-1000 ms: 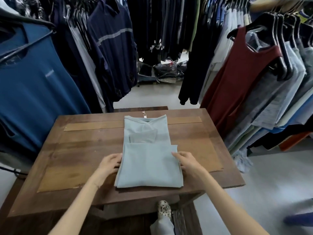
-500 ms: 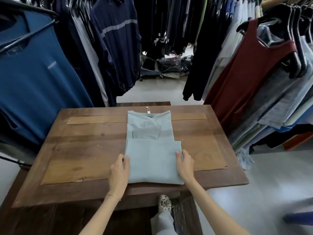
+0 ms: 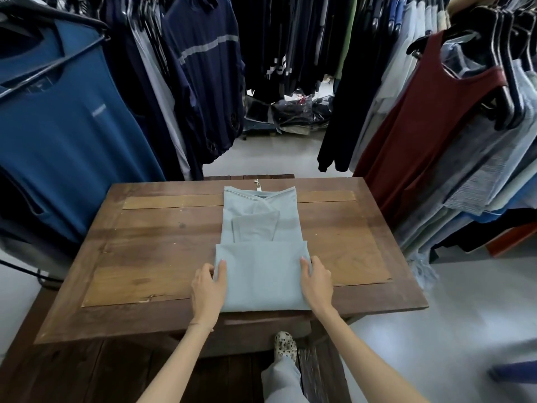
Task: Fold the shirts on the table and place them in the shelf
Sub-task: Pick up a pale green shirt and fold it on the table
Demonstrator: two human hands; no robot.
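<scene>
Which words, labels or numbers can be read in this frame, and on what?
None can be read.
Small pale chest print on the hanging blue T-shirt: too blurred.
Small white tag at the collar of the folded light blue shirt on the wooden table: too small.

Both forearms are bare, no sleeves reaching into view. A thin bracelet (image 3: 203, 325) circles the wrist of the left hand (image 3: 207, 289); the right hand (image 3: 316, 282) wears nothing. Below, one leg shows loose pale grey-blue trousers (image 3: 283, 379) and a light clog (image 3: 285, 344) speckled with dark spots
</scene>
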